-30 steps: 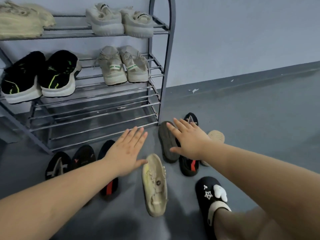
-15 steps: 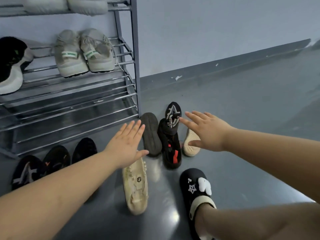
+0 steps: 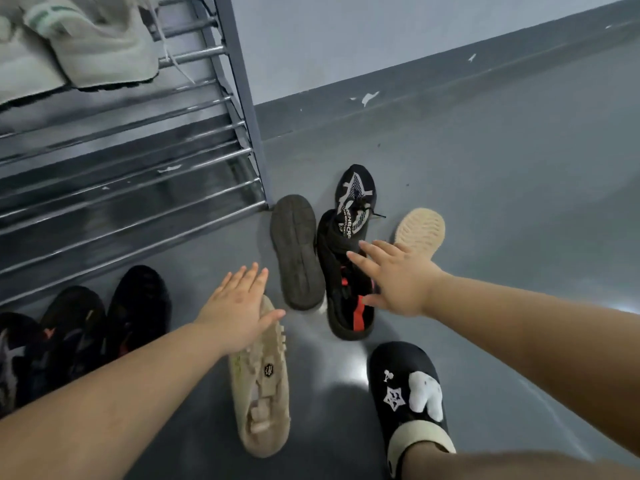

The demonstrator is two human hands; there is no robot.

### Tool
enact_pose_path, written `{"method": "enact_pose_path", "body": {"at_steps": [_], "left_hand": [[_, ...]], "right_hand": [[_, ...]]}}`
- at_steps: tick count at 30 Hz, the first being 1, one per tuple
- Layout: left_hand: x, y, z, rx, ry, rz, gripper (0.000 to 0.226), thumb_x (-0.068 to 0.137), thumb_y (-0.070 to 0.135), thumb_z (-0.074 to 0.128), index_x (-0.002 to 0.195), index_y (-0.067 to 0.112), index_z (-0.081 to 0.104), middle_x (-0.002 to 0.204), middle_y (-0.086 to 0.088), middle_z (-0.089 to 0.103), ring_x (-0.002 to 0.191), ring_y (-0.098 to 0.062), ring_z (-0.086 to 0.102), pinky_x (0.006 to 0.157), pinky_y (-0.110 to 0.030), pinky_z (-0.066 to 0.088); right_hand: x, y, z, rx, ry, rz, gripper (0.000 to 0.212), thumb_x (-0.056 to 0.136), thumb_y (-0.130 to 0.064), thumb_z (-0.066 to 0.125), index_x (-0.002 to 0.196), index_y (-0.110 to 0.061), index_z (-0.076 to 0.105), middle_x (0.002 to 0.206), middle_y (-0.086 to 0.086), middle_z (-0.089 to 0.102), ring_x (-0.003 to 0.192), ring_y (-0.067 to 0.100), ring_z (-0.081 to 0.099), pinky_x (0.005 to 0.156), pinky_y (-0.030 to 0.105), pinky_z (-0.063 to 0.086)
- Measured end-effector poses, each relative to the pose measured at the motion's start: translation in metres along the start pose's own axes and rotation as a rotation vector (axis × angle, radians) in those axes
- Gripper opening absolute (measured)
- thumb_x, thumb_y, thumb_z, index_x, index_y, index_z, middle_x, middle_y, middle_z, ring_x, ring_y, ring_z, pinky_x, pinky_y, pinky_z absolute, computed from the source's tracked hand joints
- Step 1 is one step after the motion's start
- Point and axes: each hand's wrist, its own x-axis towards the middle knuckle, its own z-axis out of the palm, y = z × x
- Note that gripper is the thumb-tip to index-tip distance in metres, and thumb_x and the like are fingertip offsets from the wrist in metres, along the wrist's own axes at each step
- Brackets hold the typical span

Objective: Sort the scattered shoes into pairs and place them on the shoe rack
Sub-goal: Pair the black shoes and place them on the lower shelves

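Shoes (image 3: 349,271): black, red accents | left hand (image 3: 239,306), right hand (image 3: 398,278): fingers straight, spread, holding nothing

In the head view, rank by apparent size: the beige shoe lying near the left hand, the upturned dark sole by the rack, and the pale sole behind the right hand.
1. Beige shoe, though nearest the camera.
2. Dark sole.
3. Pale sole, partly hidden by the right hand.

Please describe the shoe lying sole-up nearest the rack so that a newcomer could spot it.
Start at the grey metal shoe rack and follow its front right post down to the floor. Right beside its foot lies a dark grey upturned shoe. Only its plain ridged sole shows, unlike the black red-striped sneaker alongside.
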Motion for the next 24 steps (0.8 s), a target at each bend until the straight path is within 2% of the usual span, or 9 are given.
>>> {"method": "enact_pose_path", "body": {"at_steps": [7,11,15,17,20,22,24], "left_hand": [[0.053,0.000,0.031,-0.046,-0.079,-0.020,0.074,0.094,0.059,0.026,0.152,0.016,0.008,0.160,-0.006,-0.002,0.147,-0.022,-0.004,0.120,-0.036,-0.003],[0.079,0.005,0.046,-0.130,-0.064,-0.099,0.074,0.093,0.061,0.024,0.151,0.014,0.016,0.160,-0.007,0.007,0.148,-0.024,-0.001,0.120,-0.039,-0.001],[0.092,0.007,0.063,-0.187,-0.080,-0.147,0.073,0.094,0.060,0.022,0.149,0.011,0.023,0.158,-0.009,0.015,0.147,-0.026,0.002,0.120,-0.040,0.000],[0.092,0.012,0.068,-0.218,-0.053,-0.128,0.070,0.095,0.057,0.023,0.149,0.012,0.025,0.158,-0.007,0.018,0.147,-0.024,0.002,0.120,-0.039,0.000],[0.093,0.018,0.071,-0.334,0.017,-0.128,0.065,0.097,0.051,0.029,0.148,0.011,0.028,0.156,-0.005,0.023,0.147,-0.023,0.006,0.118,-0.038,0.000],[0.092,0.019,0.072,-0.452,0.078,-0.124,0.063,0.097,0.048,0.033,0.148,0.011,0.027,0.156,-0.006,0.026,0.147,-0.023,0.007,0.118,-0.038,0.000],[0.086,0.019,0.074,-0.618,0.107,-0.140,0.063,0.097,0.047,0.035,0.150,0.015,0.023,0.156,-0.007,0.025,0.147,-0.023,0.005,0.119,-0.037,-0.002]], "right_hand": [[0.060,-0.019,0.041,0.100,-0.078,-0.033,0.079,0.094,-0.057,0.035,0.153,-0.021,-0.003,0.161,0.007,0.000,0.148,0.026,0.003,0.119,0.040,0.012],[0.090,-0.034,0.052,0.203,-0.118,0.028,0.079,0.093,-0.059,0.035,0.153,-0.019,0.002,0.161,0.008,0.001,0.148,0.027,0.002,0.119,0.044,0.013],[0.102,-0.045,0.059,0.335,-0.086,0.078,0.086,0.091,-0.061,0.039,0.153,-0.014,0.001,0.161,0.007,0.001,0.148,0.025,0.001,0.120,0.043,0.012],[0.102,-0.046,0.062,0.427,-0.069,0.127,0.090,0.090,-0.062,0.040,0.153,-0.014,-0.003,0.161,0.004,0.003,0.148,0.023,0.002,0.120,0.041,0.011],[0.102,-0.043,0.063,0.462,-0.080,0.139,0.091,0.088,-0.061,0.046,0.153,-0.015,0.001,0.161,0.001,0.002,0.148,0.022,0.001,0.120,0.041,0.010],[0.102,-0.040,0.061,0.596,-0.092,0.157,0.091,0.087,-0.058,0.052,0.153,-0.016,0.005,0.161,-0.001,0.003,0.148,0.021,0.000,0.121,0.042,0.007],[0.100,-0.041,0.055,0.864,-0.113,0.203,0.089,0.086,-0.052,0.058,0.153,-0.018,0.010,0.161,-0.002,0.009,0.148,0.018,0.001,0.121,0.038,0.006]]}}
